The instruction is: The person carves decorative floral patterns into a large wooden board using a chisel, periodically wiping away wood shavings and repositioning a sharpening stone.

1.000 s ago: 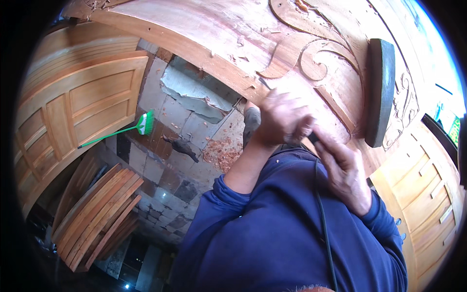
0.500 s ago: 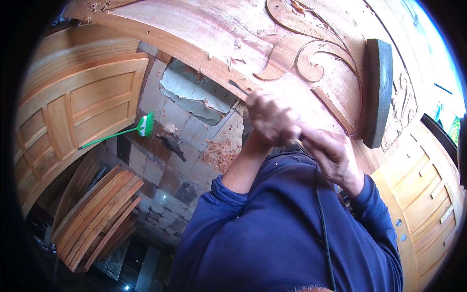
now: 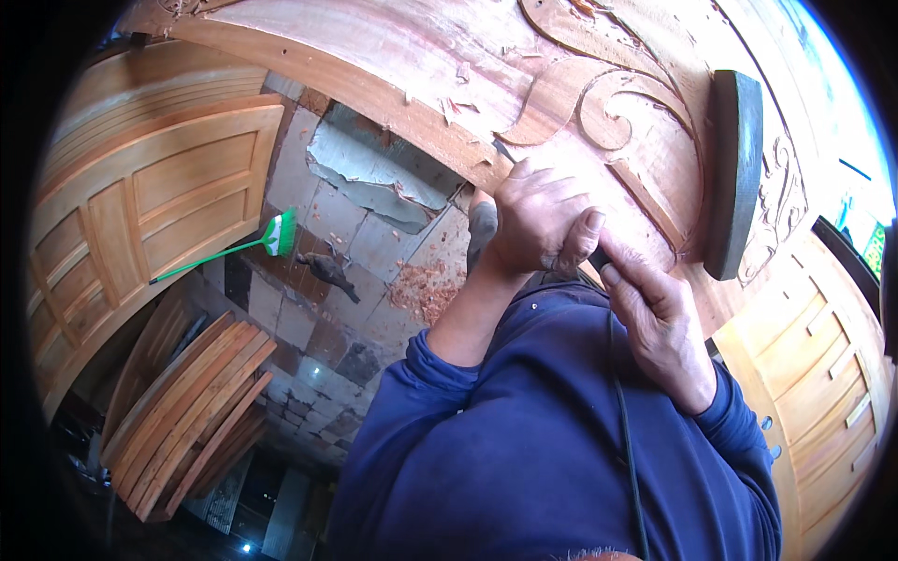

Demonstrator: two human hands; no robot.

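My left hand (image 3: 544, 221) is wrapped around the shaft of a carving chisel (image 3: 504, 152). The narrow blade sticks out past the fist and touches, or nearly touches, the panel's near edge, beside a raised scroll (image 3: 552, 101). Thumb and fingers of my right hand (image 3: 660, 313) close on the dark handle end, just to the right of the left fist. Most of the tool is hidden in my hands. Under the blade lies a large wooden panel (image 3: 402, 56) with carved scrollwork and loose shavings.
A long dark curved block (image 3: 732, 178) rests on the panel at right. Panelled wooden doors (image 3: 192, 178) stand at left, with a green broom (image 3: 278, 235) against them. Stacked curved boards (image 3: 192, 411) lie at lower left. Shavings (image 3: 426, 288) litter the tiled floor (image 3: 323, 332).
Both hands have shifted to the right with the chisel, and its tip has moved right and slightly up along the panel edge. The left hand's blur has gone.
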